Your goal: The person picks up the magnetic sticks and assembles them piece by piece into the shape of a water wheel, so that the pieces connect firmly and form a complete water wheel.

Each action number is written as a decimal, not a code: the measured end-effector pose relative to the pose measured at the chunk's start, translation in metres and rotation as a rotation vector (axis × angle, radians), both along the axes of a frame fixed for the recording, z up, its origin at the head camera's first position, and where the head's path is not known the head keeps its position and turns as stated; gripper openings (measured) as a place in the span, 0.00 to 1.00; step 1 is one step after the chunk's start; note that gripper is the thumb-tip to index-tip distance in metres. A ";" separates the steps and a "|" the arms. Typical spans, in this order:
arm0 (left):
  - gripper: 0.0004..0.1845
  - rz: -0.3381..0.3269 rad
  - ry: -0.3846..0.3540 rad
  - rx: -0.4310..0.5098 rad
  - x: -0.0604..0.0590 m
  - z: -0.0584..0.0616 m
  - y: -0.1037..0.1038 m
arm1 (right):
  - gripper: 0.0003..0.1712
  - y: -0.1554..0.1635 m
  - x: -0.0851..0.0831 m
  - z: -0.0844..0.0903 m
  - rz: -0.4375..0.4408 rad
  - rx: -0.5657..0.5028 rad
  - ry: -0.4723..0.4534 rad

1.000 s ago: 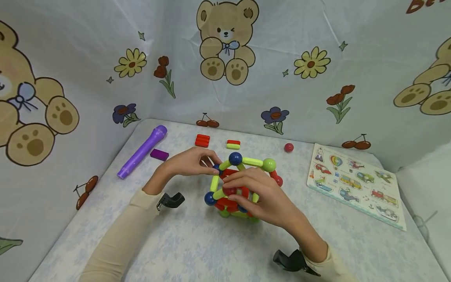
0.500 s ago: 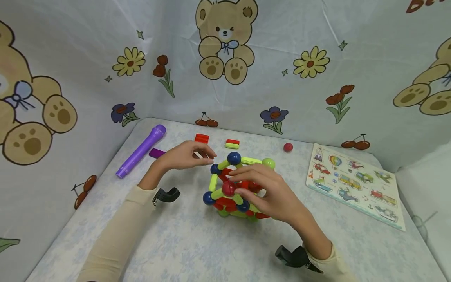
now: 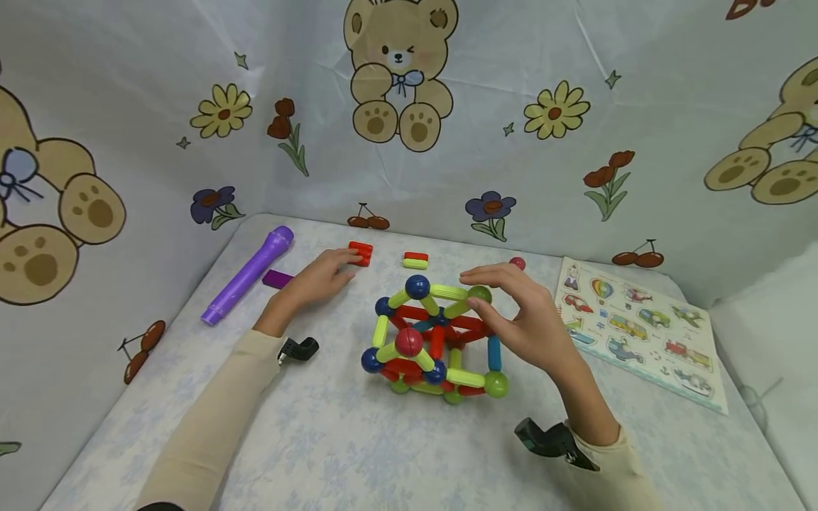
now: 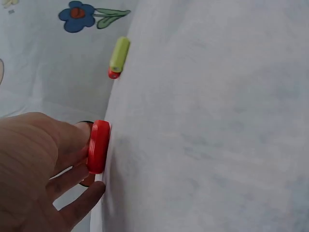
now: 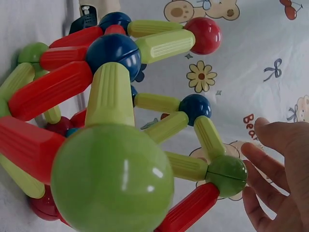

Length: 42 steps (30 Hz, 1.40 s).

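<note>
A framework of magnetic building sticks and balls (image 3: pixel 437 342) stands mid-table, in red, yellow-green and blue. My right hand (image 3: pixel 527 319) is at its right side with fingers spread and loosely curved, the thumb near a green ball (image 3: pixel 479 292). In the right wrist view, those fingertips come close beside the same green ball (image 5: pixel 227 176). Toward the back left, my left hand (image 3: pixel 318 280) reaches to the small group of red sticks (image 3: pixel 364 250). The left wrist view has its fingers extended around the red sticks (image 4: pixel 99 147), without a closed grip.
A red and yellow-green pair of sticks (image 3: pixel 416 260) lies behind the framework. A red ball (image 3: pixel 517 263) is farther right, partly behind the right hand. At left are a purple toy microphone (image 3: pixel 249 275) and a purple block (image 3: pixel 277 279). A picture puzzle board (image 3: pixel 639 333) lies at right.
My left hand has left the framework's blue ball and moved back left to the red sticks. The right hand has shifted from the front red ball to the right, uncovering the framework's middle.
</note>
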<state>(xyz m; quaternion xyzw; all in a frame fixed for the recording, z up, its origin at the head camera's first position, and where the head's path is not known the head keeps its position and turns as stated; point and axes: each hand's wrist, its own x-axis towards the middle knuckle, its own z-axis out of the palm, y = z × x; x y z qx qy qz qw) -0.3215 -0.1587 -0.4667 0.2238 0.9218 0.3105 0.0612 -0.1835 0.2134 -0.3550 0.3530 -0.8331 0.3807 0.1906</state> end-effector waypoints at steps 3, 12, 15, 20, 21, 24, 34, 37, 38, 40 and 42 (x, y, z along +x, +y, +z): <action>0.23 -0.004 0.061 -0.079 0.002 -0.001 0.001 | 0.27 0.002 -0.002 -0.001 -0.011 0.021 -0.010; 0.12 0.033 0.107 -0.177 0.011 0.008 0.002 | 0.23 0.007 -0.006 -0.005 -0.014 0.059 -0.066; 0.13 0.006 0.079 -0.088 0.016 0.022 0.002 | 0.23 0.008 -0.007 -0.005 0.003 0.069 -0.089; 0.17 -0.074 0.128 0.131 0.040 0.067 0.015 | 0.23 0.012 -0.008 -0.004 0.029 0.091 -0.109; 0.17 -0.097 0.155 0.166 0.048 0.077 0.020 | 0.22 0.013 -0.008 -0.004 0.033 0.096 -0.116; 0.19 -0.195 0.239 0.277 0.075 0.104 0.037 | 0.22 0.017 -0.010 -0.003 0.037 0.108 -0.142; 0.18 -0.476 0.331 0.376 0.148 0.128 0.095 | 0.22 0.022 -0.013 -0.003 0.054 0.113 -0.155; 0.17 -0.486 0.394 0.290 0.156 0.123 0.106 | 0.21 0.022 -0.014 -0.004 0.064 0.109 -0.154; 0.16 -0.485 0.424 0.254 0.158 0.121 0.109 | 0.21 0.022 -0.014 -0.004 0.067 0.107 -0.155; 0.16 -0.487 0.478 0.178 0.161 0.116 0.114 | 0.21 0.022 -0.014 -0.004 0.071 0.103 -0.159; 0.15 -0.486 0.521 0.107 0.164 0.112 0.119 | 0.20 0.022 -0.014 -0.004 0.071 0.100 -0.160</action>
